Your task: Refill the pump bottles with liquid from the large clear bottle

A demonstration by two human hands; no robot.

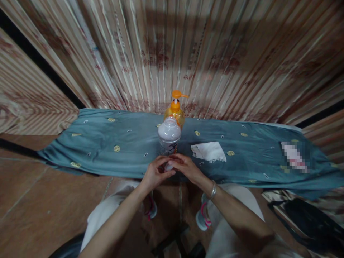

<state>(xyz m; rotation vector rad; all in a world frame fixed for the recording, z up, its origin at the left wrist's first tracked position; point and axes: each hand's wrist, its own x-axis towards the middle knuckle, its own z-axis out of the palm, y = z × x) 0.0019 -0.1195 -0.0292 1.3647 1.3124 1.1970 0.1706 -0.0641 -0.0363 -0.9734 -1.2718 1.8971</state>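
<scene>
Holding a small clear piece in narrow grip between left hand and right hand, near a clear bottle on the desk, in front of an orange pump bottle, left of a white cloth

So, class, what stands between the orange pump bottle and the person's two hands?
The clear bottle stands between the orange pump bottle and the left hand and right hand, in the head view.
</scene>
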